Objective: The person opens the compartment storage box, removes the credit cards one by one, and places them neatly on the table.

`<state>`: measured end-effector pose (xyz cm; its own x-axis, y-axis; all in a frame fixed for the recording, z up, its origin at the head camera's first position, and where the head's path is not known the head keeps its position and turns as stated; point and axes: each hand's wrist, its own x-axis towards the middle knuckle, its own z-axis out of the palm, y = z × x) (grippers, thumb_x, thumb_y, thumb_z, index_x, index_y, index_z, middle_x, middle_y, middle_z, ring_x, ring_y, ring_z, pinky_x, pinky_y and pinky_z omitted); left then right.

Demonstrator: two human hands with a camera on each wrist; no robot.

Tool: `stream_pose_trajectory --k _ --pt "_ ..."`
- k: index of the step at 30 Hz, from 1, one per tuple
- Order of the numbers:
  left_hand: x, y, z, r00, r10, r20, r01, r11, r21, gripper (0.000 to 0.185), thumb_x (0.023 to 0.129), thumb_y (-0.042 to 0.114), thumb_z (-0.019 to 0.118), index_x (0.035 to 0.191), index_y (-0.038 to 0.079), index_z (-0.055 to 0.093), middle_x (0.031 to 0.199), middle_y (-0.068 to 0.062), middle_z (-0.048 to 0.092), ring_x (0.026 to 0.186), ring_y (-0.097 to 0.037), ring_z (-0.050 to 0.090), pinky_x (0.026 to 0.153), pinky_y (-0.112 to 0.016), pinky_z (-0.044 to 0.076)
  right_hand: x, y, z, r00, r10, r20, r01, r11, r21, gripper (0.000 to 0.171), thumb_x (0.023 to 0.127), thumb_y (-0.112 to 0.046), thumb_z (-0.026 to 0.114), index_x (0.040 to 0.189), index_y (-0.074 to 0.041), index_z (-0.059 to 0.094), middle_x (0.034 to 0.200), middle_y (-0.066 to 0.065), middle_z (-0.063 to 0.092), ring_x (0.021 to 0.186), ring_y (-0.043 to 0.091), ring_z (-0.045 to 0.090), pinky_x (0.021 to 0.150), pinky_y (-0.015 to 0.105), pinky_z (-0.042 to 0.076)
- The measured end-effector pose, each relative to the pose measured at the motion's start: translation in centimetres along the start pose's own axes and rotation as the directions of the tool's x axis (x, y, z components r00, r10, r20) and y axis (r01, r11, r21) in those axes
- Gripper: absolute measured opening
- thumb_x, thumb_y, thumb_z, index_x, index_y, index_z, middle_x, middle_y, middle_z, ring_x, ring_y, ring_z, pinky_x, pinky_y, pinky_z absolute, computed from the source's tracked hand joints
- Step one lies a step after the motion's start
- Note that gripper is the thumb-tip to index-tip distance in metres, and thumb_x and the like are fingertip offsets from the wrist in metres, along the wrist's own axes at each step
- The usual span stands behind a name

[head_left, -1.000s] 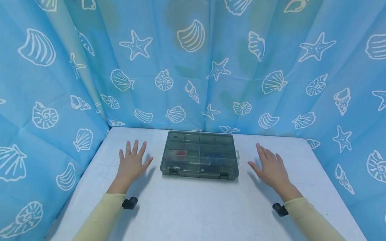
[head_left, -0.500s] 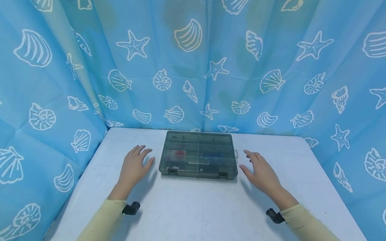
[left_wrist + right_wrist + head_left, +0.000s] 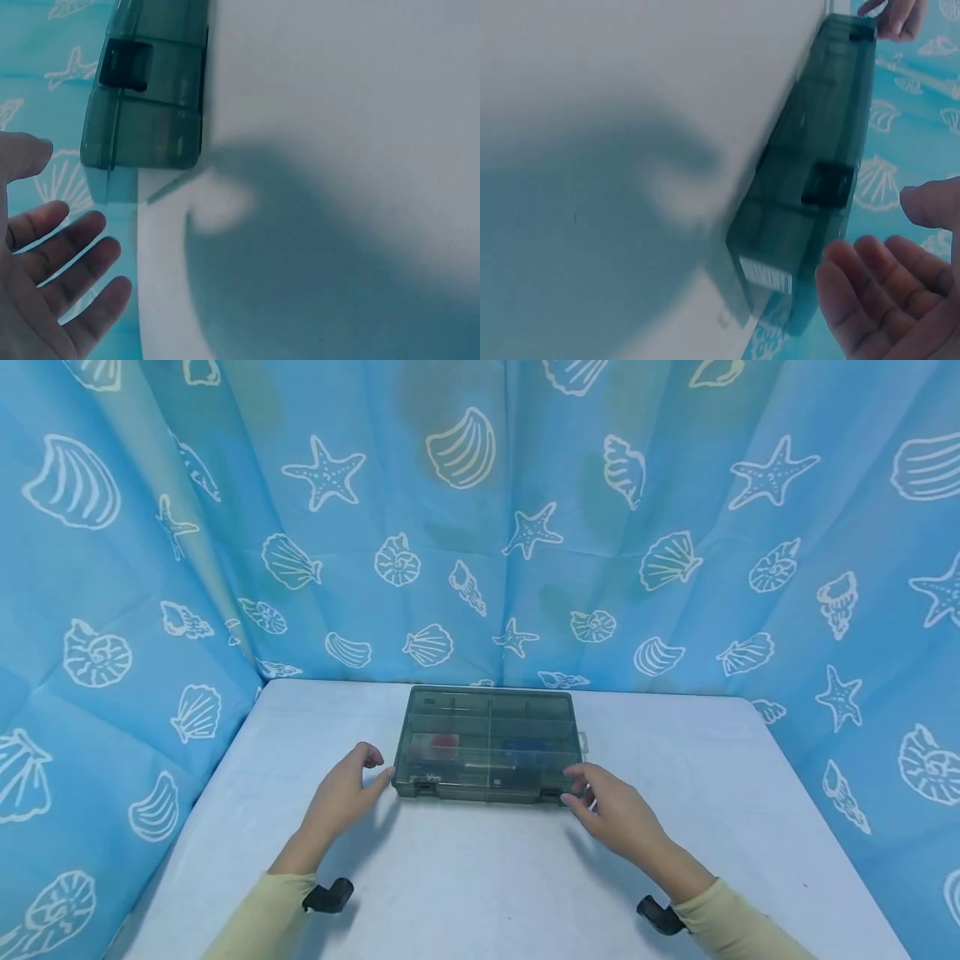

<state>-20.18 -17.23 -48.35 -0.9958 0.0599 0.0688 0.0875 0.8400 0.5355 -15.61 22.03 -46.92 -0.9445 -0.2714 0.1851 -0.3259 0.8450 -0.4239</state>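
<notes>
A closed, see-through dark green organizer box (image 3: 465, 722) lies flat on the white table, its latches (image 3: 425, 788) facing the person. Through the lid a red item (image 3: 444, 741) and a blue item (image 3: 528, 746) show dimly; their kinds are unclear. By the box's front left corner is the left hand (image 3: 341, 797), fingers loosely bent and holding nothing. The right hand (image 3: 618, 810) hovers at the front right corner, close to the right latch (image 3: 829, 184), its thumb and fingers bent and spread apart. Whether either hand touches the box cannot be told from the head view.
A white cloth covers the table (image 3: 480, 885). Blue curtains (image 3: 510, 527) with white shells and starfish stand behind it and at both sides. A small clear tab (image 3: 583, 742) sticks out at the box's right side. Black wrist cameras (image 3: 328, 896) sit below both hands.
Both hands have come inward from the sides to the box's front corners. Their fingers, spread straight at first, are now bent. The box stays in place on the table.
</notes>
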Motion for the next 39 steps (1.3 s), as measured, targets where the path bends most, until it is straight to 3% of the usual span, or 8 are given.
stream_pose_trajectory --k 8,14,17,26,32,39 --pt "-0.3 0.0 0.7 0.999 0.028 0.029 -0.026 0.997 -0.067 0.031 0.1 0.029 0.067 0.115 0.006 0.053 0.119 -0.015 0.064 0.108 -0.032 0.063 0.091 -0.05 0.057 0.3 -1.6 1.6 0.998 -0.009 0.069 0.006 0.999 0.047 0.016 0.096 -0.021 0.073 0.11 -0.013 0.072 0.081 -0.015 0.063 0.071 0.0 0.057 0.062 0.022 0.054" --pt "0.1 -0.1 1.4 0.997 0.054 0.063 -0.044 0.988 -0.149 0.058 0.102 0.03 0.065 0.147 0.002 0.044 0.136 -0.02 0.059 0.125 -0.035 0.058 0.106 -0.051 0.052 0.4 -2.5 3.2 0.992 -0.013 0.128 0.0 0.995 0.102 0.013 0.097 -0.022 0.071 0.108 -0.014 0.073 0.082 -0.014 0.065 0.069 -0.001 0.057 0.058 0.02 0.053" --pt "0.3 -0.2 1.6 0.994 0.064 0.085 -0.048 0.983 -0.179 0.065 0.103 0.03 0.063 0.156 0.004 0.036 0.145 -0.02 0.053 0.129 -0.037 0.055 0.108 -0.051 0.051 0.3 -2.8 4.1 0.988 -0.024 0.155 0.002 0.99 0.143 0.014 0.098 -0.023 0.07 0.109 -0.014 0.073 0.085 -0.013 0.067 0.071 0.0 0.059 0.059 0.02 0.054" --pt "0.7 -0.8 2.3 0.988 0.052 0.145 -0.014 0.967 -0.255 0.065 0.105 0.034 0.058 0.161 0.016 0.03 0.159 -0.016 0.041 0.133 -0.037 0.053 0.111 -0.052 0.048 0.5 -3.1 7.0 0.983 -0.044 0.177 -0.005 0.964 0.265 0.017 0.1 -0.024 0.068 0.112 -0.013 0.072 0.087 -0.013 0.068 0.076 0.001 0.06 0.065 0.023 0.056" --pt "0.7 -1.0 2.3 0.976 0.082 0.203 -0.016 0.952 -0.307 0.065 0.108 0.034 0.052 0.164 0.018 0.022 0.165 -0.016 0.027 0.14 -0.043 0.043 0.115 -0.056 0.041 1.0 -3.9 8.1 0.983 -0.029 0.183 -0.032 0.945 0.325 0.02 0.1 -0.024 0.068 0.115 -0.013 0.072 0.087 -0.013 0.066 0.075 0.002 0.059 0.065 0.023 0.055" --pt "0.8 -1.1 2.5 0.967 0.086 0.24 -0.01 0.953 -0.302 0.066 0.109 0.036 0.048 0.165 0.018 0.016 0.167 -0.015 0.022 0.144 -0.043 0.037 0.121 -0.061 0.03 2.0 -4.9 9.3 0.977 -0.013 0.213 -0.077 0.91 0.407 0.026 0.1 -0.025 0.068 0.122 -0.013 0.07 0.097 -0.01 0.069 0.084 0.004 0.062 0.071 0.023 0.057"
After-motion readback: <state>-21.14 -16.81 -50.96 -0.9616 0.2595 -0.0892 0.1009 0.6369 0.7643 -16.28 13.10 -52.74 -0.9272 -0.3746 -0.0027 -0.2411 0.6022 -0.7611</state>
